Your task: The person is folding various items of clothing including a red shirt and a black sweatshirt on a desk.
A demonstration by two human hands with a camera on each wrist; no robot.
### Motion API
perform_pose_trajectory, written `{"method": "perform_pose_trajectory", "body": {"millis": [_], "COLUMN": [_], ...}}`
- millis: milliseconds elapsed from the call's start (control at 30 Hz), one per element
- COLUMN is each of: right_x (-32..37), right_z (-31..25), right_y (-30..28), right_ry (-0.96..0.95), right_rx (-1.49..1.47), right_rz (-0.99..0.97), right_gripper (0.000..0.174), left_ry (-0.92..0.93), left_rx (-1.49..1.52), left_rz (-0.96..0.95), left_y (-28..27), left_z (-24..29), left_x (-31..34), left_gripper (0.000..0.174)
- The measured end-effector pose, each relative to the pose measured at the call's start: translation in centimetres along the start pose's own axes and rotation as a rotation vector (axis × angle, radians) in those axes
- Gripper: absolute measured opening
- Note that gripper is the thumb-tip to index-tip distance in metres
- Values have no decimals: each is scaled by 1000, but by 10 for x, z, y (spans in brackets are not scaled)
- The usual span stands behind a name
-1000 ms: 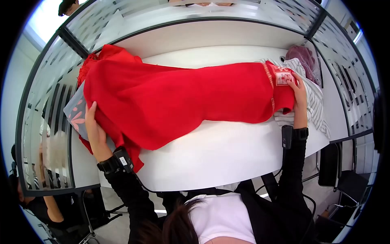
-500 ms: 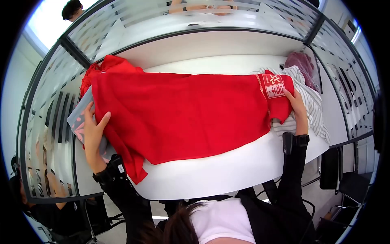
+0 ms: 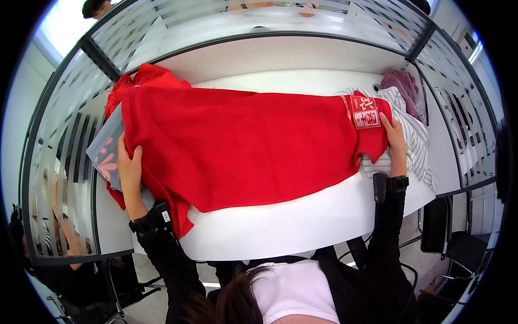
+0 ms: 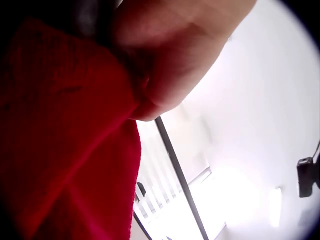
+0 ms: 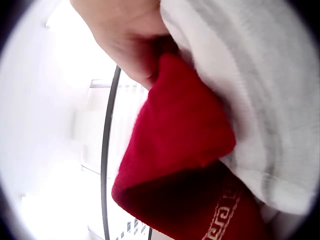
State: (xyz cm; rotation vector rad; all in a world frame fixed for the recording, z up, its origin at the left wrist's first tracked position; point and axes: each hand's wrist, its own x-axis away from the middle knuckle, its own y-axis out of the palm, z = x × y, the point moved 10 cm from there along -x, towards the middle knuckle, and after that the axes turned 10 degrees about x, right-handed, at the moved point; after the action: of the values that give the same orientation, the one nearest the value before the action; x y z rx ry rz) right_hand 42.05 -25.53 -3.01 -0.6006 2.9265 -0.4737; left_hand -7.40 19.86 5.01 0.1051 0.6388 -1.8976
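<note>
A long red towel (image 3: 243,146) stretches across the white table (image 3: 259,232), its near edge sloping down to the left. Pale woven characters and a patterned band (image 5: 220,215) mark its right end. My left hand (image 3: 129,173) grips the left end, with the thumb on top and the other fingers partly hidden by cloth. At the right end my right hand (image 3: 396,141) pinches the edge beside the characters. In the right wrist view, the towel's corner hangs folded from these fingers. A loose red flap trails below my left hand toward the table's front edge.
Under the left end lies a grey cloth (image 3: 103,154) with pink petals, and a bunched red cloth (image 3: 154,75) sits behind. Striped white cloth (image 3: 415,140) lies at the right, with a purple bundle (image 3: 402,89) behind it. Framed panels (image 3: 65,162) enclose the table.
The towel has spread from a sagging, rumpled state to a flatter, wider sheet. My left hand opened off its edge half a second ago and grips it again now. The right hand keeps its hold.
</note>
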Motion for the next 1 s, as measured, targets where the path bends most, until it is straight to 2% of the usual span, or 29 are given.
{"method": "perform_pose_trajectory", "body": {"millis": [67,233,400,600,700,900,1000], "right_x": [2,1,-2,-2,-2,-2,-2], "right_z": [-2,-4,-6,1,5,9,13], "right_y": [-1,1,-1,3,4,-3,-2], "right_ry": [-16,-83,-184,-154,-129,-136,6], "right_rx": [-26,-29,-80,-128,-168,-138,-235], "right_rz": [0,-35,14,-21,-37,53,64], "right_gripper": [27,26,38,45,44,40,35], "left_ry": [-38,-129,-157,-210,-220,-177,-169], "left_rx": [59,356,628,745,779,774,803], "left_rz": [24,82,137,143,190,177,156], "left_y": [-4,-7,-12,-17,-19,-20,-19], "left_z": [-6,-15,-39,-54,-56,-63,-64], "left_x": [1,6,9,17,22,21,21], "left_gripper": [40,38,38,38,32,30,30]}}
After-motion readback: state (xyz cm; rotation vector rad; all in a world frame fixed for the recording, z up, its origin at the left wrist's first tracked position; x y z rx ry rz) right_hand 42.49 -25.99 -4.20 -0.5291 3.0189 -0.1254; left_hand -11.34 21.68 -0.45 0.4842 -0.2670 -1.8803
